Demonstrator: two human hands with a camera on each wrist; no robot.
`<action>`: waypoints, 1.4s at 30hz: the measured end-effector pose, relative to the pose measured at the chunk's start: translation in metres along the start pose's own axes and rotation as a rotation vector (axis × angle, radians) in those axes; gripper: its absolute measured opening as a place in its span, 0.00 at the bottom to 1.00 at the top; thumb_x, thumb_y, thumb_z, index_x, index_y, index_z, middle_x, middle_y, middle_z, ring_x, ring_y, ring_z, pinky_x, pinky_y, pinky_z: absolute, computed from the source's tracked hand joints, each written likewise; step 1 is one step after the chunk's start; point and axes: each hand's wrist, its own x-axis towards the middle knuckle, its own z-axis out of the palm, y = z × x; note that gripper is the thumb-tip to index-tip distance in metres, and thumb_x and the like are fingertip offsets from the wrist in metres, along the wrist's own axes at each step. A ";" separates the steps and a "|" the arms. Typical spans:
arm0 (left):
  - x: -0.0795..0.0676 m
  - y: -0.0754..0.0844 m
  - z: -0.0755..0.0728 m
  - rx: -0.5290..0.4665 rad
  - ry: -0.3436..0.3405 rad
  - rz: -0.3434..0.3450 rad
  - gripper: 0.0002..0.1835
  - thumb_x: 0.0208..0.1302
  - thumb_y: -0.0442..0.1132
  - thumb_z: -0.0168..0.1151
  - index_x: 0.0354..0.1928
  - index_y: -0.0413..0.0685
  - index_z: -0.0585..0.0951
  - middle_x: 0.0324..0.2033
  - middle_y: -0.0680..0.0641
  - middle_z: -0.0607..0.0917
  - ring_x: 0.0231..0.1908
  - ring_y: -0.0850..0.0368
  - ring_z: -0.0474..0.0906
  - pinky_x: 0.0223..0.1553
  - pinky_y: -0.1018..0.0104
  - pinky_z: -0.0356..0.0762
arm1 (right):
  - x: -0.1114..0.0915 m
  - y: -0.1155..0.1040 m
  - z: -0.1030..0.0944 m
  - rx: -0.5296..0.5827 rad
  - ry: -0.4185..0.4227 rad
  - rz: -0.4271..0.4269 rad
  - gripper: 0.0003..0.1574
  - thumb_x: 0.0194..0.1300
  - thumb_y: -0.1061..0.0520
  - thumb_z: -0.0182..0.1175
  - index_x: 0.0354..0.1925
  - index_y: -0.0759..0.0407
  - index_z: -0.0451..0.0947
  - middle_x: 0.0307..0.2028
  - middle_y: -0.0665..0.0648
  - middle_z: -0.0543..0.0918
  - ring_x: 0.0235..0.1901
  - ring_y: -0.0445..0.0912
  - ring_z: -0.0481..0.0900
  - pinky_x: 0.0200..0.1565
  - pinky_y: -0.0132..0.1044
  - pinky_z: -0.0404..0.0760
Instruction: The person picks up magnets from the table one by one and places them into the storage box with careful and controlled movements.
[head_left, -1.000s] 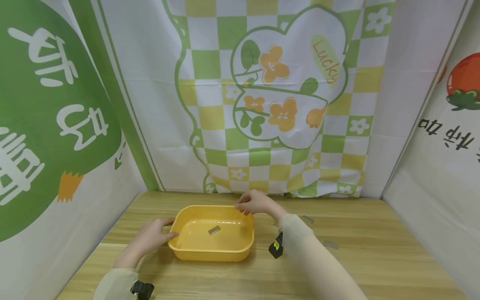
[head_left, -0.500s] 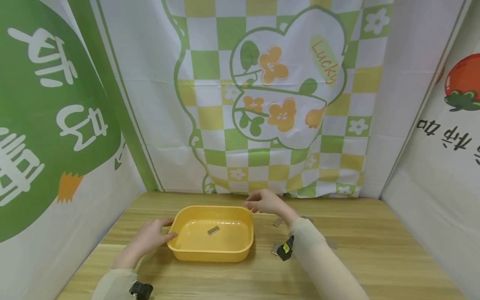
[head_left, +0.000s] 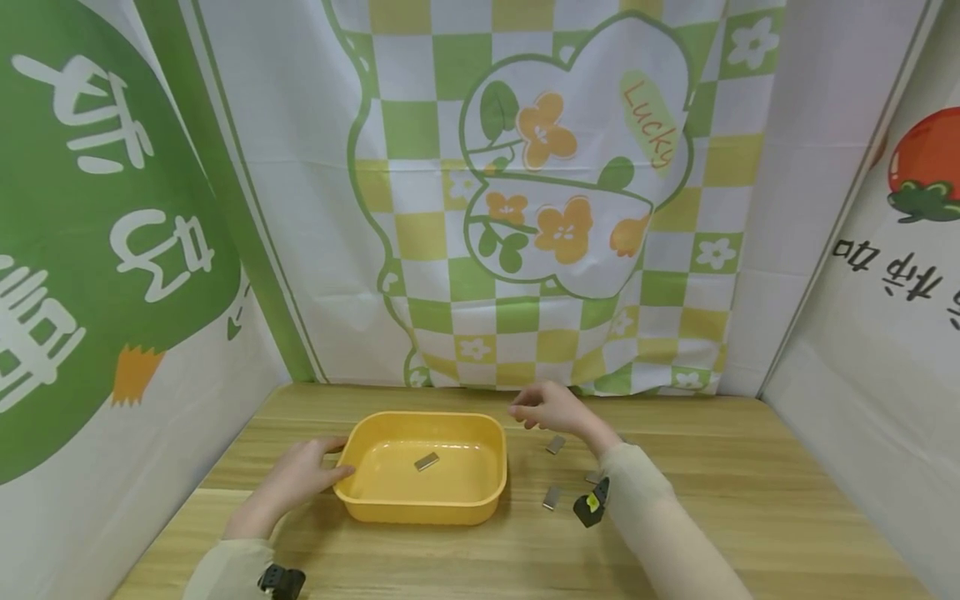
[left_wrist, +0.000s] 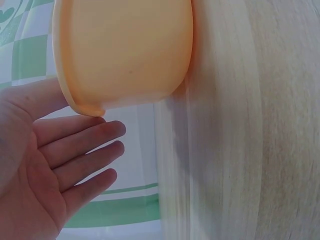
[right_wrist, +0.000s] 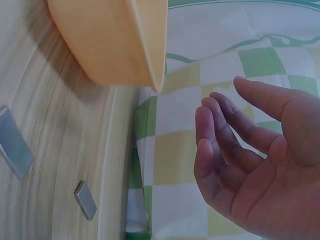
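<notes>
A yellow plastic basin (head_left: 420, 513) rests on the wooden table in the head view. My left hand (head_left: 303, 475) holds its left rim, the thumb over the edge and the fingers outside; the left wrist view shows those fingers (left_wrist: 82, 159) spread below the rim. Inside the basin lies a small flat silvery rectangular piece (head_left: 427, 462). Just off the basin's back right corner hovers my right hand (head_left: 558, 410), fingers loosely bent and holding nothing. Beneath it are similar pieces on the table, one near the back (head_left: 556, 445) and another farther forward (head_left: 551, 498).
One more silvery piece (head_left: 593, 477) is partly hidden by the right wrist camera (head_left: 592, 503). The wooden table (head_left: 735, 508) extends to the right. A checkered cloth (head_left: 525, 317) hangs along the back edge, with printed cloths at both sides.
My right hand has moved rightward from the basin's back right rim, uncovering pieces on the table. My left hand and the piece in the basin stay put.
</notes>
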 end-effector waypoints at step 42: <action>-0.002 0.000 -0.001 -0.008 -0.014 -0.009 0.29 0.58 0.48 0.66 0.57 0.37 0.77 0.52 0.35 0.81 0.52 0.35 0.77 0.52 0.39 0.73 | -0.058 0.072 -0.037 -0.012 -0.005 -0.009 0.21 0.67 0.51 0.57 0.49 0.67 0.78 0.38 0.59 0.84 0.35 0.51 0.83 0.35 0.41 0.83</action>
